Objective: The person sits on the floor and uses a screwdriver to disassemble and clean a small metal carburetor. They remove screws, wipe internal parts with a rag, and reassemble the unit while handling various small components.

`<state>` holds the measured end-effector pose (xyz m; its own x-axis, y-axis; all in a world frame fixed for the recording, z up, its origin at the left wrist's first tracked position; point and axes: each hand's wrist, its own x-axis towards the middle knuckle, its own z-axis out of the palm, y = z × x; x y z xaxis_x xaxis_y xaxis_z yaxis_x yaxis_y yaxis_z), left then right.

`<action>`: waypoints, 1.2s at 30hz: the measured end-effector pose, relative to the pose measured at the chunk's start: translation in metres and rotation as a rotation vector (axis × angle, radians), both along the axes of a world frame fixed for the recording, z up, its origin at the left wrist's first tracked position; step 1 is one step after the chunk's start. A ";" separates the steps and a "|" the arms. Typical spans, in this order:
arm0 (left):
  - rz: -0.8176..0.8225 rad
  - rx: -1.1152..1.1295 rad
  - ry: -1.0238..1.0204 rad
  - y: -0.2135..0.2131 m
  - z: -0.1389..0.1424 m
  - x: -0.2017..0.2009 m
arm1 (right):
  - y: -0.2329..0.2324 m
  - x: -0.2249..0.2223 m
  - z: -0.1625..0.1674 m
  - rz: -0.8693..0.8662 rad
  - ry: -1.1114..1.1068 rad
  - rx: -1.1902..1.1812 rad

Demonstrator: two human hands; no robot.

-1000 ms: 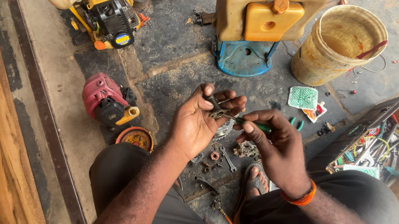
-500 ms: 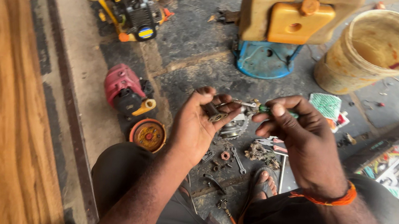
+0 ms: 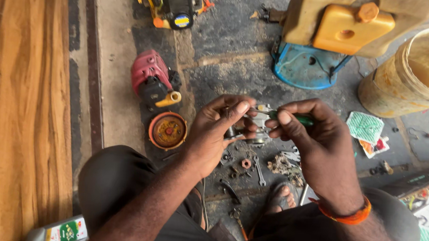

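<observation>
My left hand (image 3: 213, 133) grips a small grey metal engine part (image 3: 256, 125) in front of my knees. My right hand (image 3: 320, 144) holds a green-handled screwdriver (image 3: 296, 118), its metal tip pointing left onto the part. An orange band sits on my right wrist. Both hands hover above the dark oily floor. Below them lie a small spanner (image 3: 259, 170), a nut (image 3: 246, 163) and several loose metal bits. My sandalled foot (image 3: 279, 196) shows between my legs.
A red small engine (image 3: 151, 80) and a round orange cover (image 3: 168, 130) lie to the left. A yellow engine (image 3: 175, 0) is at the top, beside a yellow tank on a blue base (image 3: 308, 66). A dirty bucket (image 3: 417, 75) stands right, a wooden board (image 3: 22, 95) left, and a bottle (image 3: 60, 232) lies bottom left.
My head has moved closer and tilted, so the scene shifted right and grew larger. Both hands stay together on the metal part, the right hand turning the screwdriver slightly.
</observation>
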<state>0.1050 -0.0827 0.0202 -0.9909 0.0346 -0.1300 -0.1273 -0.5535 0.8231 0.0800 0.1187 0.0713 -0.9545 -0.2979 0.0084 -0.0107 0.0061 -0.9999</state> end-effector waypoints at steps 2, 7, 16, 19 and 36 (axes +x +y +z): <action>0.012 -0.042 0.002 -0.007 -0.023 -0.022 | -0.007 -0.020 -0.021 0.028 -0.011 0.042; -0.050 -0.077 0.069 0.015 -0.044 -0.050 | 0.029 -0.046 -0.045 0.039 -0.020 -0.011; -0.195 -0.119 0.063 0.098 -0.015 -0.040 | 0.122 -0.011 -0.020 -0.047 -0.025 -0.006; -0.198 -0.136 0.078 0.095 -0.017 -0.036 | 0.124 0.000 -0.024 -0.088 0.002 -0.009; -0.081 0.022 -0.375 0.007 0.002 -0.045 | 0.075 -0.071 -0.145 -0.257 -0.022 1.070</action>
